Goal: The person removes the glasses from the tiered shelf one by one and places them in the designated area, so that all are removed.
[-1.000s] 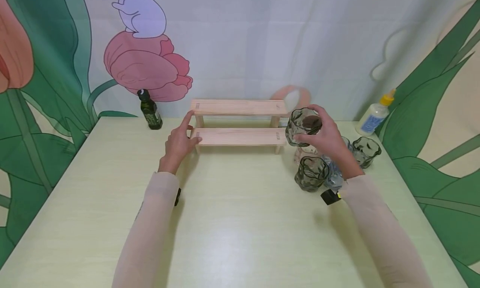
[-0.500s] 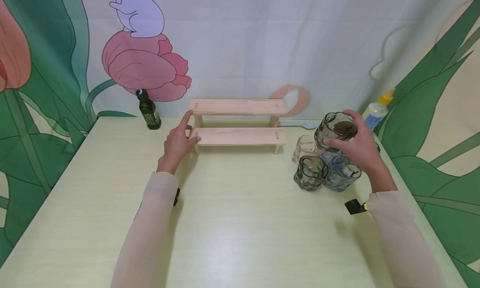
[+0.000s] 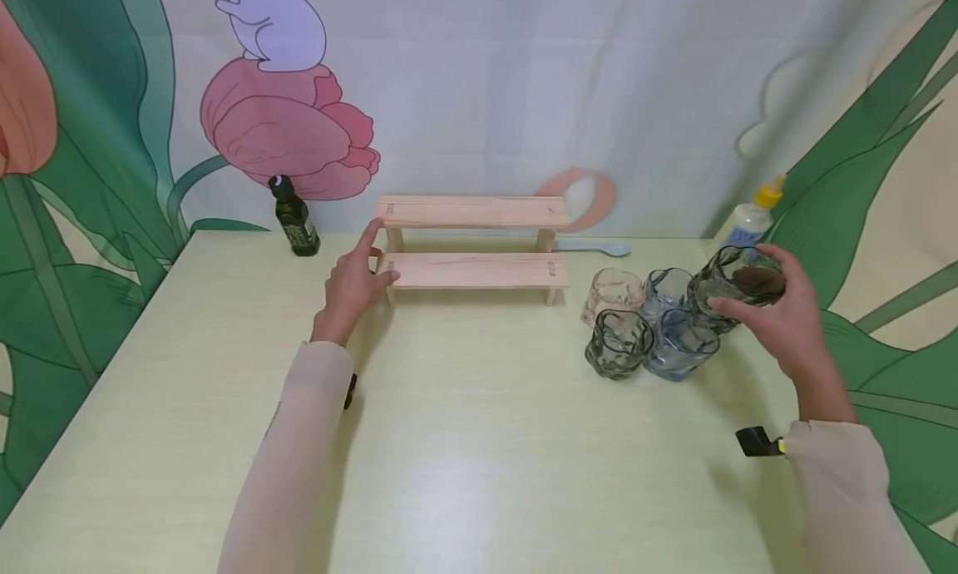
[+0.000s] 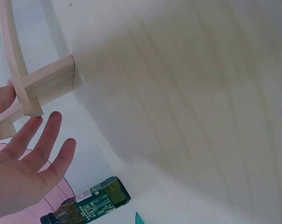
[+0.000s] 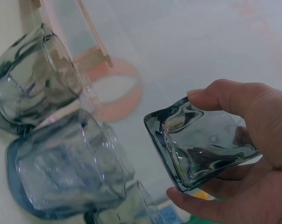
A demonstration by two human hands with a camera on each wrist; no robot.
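Note:
In the head view my left hand (image 3: 353, 287) touches the left end of a two-tier wooden rack (image 3: 479, 272), index finger at the upper board, thumb at the lower. The left wrist view shows its other fingers extended beside the board end (image 4: 32, 109). My right hand (image 3: 797, 324) holds a grey wavy glass tumbler (image 3: 737, 279) between thumb and fingers, over the right side of the glass group. Close by stand a grey tumbler (image 3: 619, 345), two blue tumblers (image 3: 681, 349) and a pink one (image 3: 612, 295). Another glass (image 5: 129, 205) partly shows in the right wrist view.
A dark green bottle (image 3: 297, 220) stands at the back left of the table (image 3: 464, 441). At the back right is a glue bottle (image 3: 751, 218) with a yellow cap. A pale blue handle-like object (image 3: 599, 248) lies behind the rack's right end. A printed curtain hangs behind.
My right hand has carried the grey tumbler from beside the rack's right end to the right and lower in the head view. My left hand stays at the rack.

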